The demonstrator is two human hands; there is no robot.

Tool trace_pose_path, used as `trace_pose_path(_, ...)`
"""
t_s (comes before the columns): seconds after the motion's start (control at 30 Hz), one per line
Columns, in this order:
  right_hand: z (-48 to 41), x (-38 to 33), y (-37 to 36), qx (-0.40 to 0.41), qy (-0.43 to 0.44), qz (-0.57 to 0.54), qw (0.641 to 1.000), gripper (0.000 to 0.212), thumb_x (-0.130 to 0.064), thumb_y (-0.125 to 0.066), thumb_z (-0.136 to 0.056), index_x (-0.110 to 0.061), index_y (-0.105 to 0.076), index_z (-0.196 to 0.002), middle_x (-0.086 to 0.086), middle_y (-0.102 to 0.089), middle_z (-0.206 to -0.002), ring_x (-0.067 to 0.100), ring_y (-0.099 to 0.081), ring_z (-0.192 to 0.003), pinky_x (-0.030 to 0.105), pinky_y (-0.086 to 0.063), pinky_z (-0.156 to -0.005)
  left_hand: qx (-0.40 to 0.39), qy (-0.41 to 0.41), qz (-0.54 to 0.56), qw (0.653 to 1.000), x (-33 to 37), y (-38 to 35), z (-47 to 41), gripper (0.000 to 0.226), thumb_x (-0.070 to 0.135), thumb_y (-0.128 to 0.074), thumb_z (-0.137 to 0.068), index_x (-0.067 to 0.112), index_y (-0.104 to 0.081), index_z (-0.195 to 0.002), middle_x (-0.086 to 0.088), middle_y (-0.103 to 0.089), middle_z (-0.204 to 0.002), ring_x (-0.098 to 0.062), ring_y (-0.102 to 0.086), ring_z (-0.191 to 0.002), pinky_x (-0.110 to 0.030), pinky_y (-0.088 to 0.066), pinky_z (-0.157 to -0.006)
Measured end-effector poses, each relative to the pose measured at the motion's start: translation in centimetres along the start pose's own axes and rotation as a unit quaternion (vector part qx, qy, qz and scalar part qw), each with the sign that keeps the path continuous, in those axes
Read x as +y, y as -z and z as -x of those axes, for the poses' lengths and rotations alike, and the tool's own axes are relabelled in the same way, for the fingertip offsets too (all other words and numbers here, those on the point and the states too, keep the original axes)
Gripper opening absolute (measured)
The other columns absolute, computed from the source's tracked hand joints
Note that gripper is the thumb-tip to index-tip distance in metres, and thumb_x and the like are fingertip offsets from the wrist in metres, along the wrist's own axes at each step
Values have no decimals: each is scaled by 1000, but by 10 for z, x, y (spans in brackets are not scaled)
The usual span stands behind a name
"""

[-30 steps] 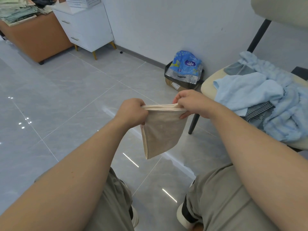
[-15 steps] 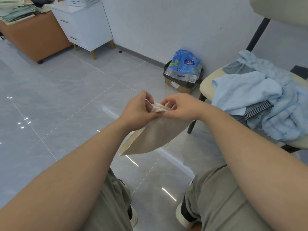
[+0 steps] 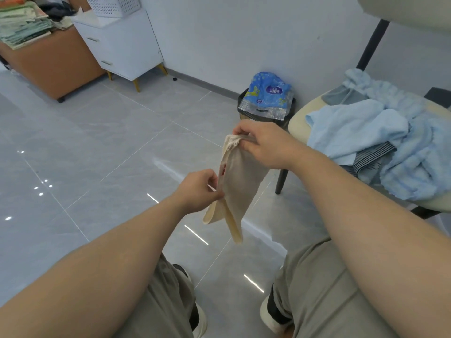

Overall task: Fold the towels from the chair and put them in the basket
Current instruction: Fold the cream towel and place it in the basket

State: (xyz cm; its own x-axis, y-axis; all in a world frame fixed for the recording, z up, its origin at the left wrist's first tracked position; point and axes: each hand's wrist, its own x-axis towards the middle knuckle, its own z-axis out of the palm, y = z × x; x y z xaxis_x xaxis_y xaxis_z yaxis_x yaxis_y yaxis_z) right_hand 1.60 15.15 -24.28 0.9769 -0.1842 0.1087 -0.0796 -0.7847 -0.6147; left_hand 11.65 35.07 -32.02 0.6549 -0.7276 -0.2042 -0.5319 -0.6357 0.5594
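Observation:
A folded beige towel (image 3: 240,181) hangs in the air above the floor, between my knees. My right hand (image 3: 263,145) pinches its top end. Lower down, my left hand (image 3: 199,190) grips its left edge about halfway along, near a small red tag. To the right stands a cream chair (image 3: 299,118) piled with light blue towels (image 3: 380,137) and a grey striped one (image 3: 373,158). A white perforated basket (image 3: 114,4) sits on the white cabinet (image 3: 122,45) at the far left.
A black bin holding a blue plastic package (image 3: 267,96) stands by the wall beside the chair. A brown desk (image 3: 46,62) with stacked papers is at the far left. Glossy grey floor tiles spread between them.
My hands came together at the towel's top, then parted. The right hand now holds the top end while the left has slid down the left edge, so the towel hangs long and narrow.

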Motion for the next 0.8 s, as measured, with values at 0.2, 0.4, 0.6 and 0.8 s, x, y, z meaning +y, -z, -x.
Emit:
trace_pose_path(0.2,1,9,7,43,-9,-27,999,15,-22,-54,-99,-27,-59,-112,-6,-65,-110,16,-57,-102,39,-47,-93,18,23,-50,998,-10,-11,-10,23,47,-66,-88,26,-67,-99,8,-70,-88,-13,-67,-81,-31,-53,-68)
trace_pose_path(0.4,2,11,15,82,2,-79,993,15,-19,-55,-99,-22,-60,-113,-7,-65,-109,13,-58,-103,28,-45,-93,6,9,-85,996,-13,-19,-21,26,35,-54,-89,21,-67,-71,2,-66,-72,-23,-63,-67,-38,-57,-64)
trace_pose_path(0.6,0,22,20,114,5,-123,986,12,-19,-56,-99,-22,-60,-109,-10,-64,-102,6,-58,-94,17,-43,-87,-95,135,-151,975,-39,-24,-36,44,53,-65,-73,19,-65,-100,0,-64,-87,-20,-64,-76,-37,-58,-69)
trace_pose_path(0.8,9,57,36,168,-56,-115,978,8,-22,-53,-101,-20,-58,-107,-19,-56,-88,-15,-50,-73,6,-35,-71,-147,131,-211,957,-48,-8,-26,40,33,-64,-85,13,-64,-120,-6,-67,-109,-27,-60,-95,-35,-49,-79)
